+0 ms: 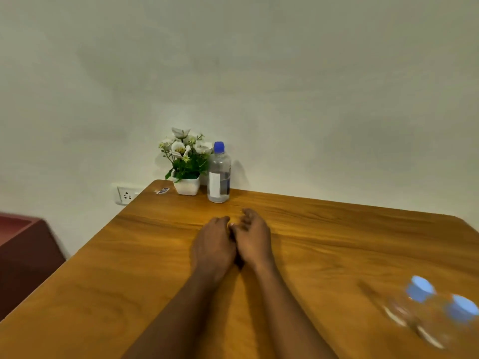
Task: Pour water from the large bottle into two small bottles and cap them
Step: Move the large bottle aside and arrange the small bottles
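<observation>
Scanning near right first: two small bottles, left small bottle (pixel 418 288) and right small bottle (pixel 461 309), just beside each other by the counter (pixel 103 281) edge. Both are badly blurred. Blue caps on, bodies clear, no water level legible. In view each cap sits at the far-left end of its body, so the long axes run near-right to far-left. Prob. upright and seen from above, but can't tell upright vs lying w/ this blur. Parked off to the side, prob. to leave mid-counter free for pouring.

Mid-counter: left hand (pixel 212 244) and right hand (pixel 252 239) side by side, touching each other. Fingers loosely curled, holding nothing, pinching nothing. Forearms come in from the near edge and both aim at the far bottle. Reads as a start pose, reach not yet begun.

Far: large bottle (pixel 219 174) upright, long axis vertical, blue cap on and pointing up, label toward viewer. Stands just right of the white flower pot (pixel 187 186), close to the wall and well apart from the small bottles. Judgement: whole task ahead, all three caps to come off first. Wall socket (pixel 126 195) far left.
</observation>
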The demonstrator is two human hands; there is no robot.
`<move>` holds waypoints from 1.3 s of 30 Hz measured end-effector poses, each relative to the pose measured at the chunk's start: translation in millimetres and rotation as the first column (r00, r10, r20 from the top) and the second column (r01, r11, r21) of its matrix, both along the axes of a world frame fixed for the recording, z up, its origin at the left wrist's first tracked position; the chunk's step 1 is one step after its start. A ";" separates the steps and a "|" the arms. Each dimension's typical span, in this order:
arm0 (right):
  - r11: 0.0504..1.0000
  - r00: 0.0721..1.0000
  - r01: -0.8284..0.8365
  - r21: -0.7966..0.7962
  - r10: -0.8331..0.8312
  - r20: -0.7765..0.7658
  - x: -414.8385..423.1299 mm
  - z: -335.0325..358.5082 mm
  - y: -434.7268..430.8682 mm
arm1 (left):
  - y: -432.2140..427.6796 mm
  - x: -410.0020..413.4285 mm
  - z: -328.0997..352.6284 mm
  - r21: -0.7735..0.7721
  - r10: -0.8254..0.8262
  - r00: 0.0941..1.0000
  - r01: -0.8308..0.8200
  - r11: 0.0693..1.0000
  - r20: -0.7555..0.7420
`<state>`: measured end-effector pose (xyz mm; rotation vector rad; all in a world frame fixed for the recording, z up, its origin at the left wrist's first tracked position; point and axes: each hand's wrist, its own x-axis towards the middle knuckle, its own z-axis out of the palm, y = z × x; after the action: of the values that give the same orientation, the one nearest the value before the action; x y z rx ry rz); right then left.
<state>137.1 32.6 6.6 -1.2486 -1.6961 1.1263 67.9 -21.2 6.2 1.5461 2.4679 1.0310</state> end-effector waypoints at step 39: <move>0.822 0.835 0.541 0.176 -0.550 -0.002 299.6 -6.2 -100.3 | -102.0 282.0 -1.3 0.085 -0.390 0.919 0.385 0.919 0.055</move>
<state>436.6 -67.7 0.4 -1.5280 -1.2991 0.5932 349.9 -123.2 4.9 1.8812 1.9779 1.0875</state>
